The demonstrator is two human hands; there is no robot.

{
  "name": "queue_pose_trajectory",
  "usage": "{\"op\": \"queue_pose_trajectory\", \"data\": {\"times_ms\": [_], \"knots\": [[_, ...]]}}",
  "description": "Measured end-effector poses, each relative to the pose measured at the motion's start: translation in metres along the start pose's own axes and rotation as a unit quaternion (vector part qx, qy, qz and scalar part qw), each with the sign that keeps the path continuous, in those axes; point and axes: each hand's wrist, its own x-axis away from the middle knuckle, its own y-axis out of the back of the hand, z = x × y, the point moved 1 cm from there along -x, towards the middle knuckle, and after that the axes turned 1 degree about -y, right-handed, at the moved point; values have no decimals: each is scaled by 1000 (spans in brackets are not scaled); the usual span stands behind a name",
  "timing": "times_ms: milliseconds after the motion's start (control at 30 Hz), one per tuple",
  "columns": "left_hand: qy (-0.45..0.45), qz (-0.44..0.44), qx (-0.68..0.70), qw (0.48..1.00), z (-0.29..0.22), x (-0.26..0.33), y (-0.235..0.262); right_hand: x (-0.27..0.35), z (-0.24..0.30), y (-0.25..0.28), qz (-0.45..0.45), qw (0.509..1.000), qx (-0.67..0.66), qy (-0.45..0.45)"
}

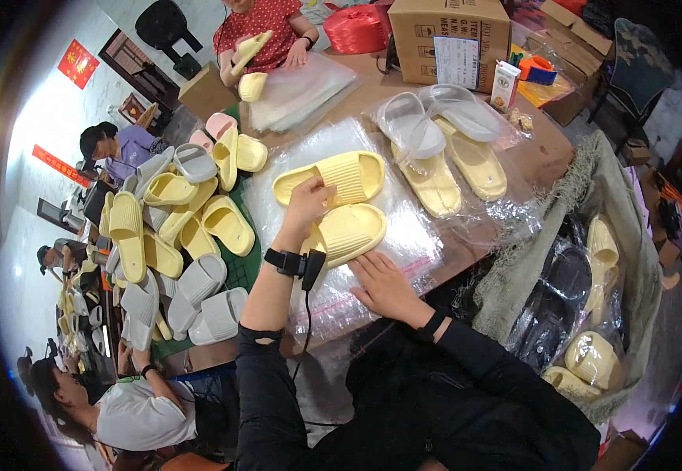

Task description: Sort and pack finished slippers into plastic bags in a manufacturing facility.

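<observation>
Two yellow ribbed slippers lie side by side on a stack of clear plastic bags. My left hand has its fingers closed at the near edge of the farther slipper. Its wrist, with a black strap and a small black device, passes over the left end of the nearer slipper. Flat on the bags, just below that nearer slipper, lies my right hand, fingers stretched out and holding nothing. To the right, a bagged pair of yellow slippers has grey slippers on top of it.
Yellow, grey and pink slippers pile up on a green mat at left. Across the table a person holds a yellow slipper beside more clear bags. A cardboard box stands behind. At right, a woven sack holds bagged slippers.
</observation>
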Motion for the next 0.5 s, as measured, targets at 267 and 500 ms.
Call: {"op": "queue_pose_trajectory", "data": {"times_ms": [267, 500], "knots": [[-484, -193, -343, 782, -17, 52, 0, 1, 0, 1, 9, 1000, 6, -1], [-573, -66, -623, 528, -8, 88, 17, 3, -1, 1, 15, 1000, -3, -11]]}}
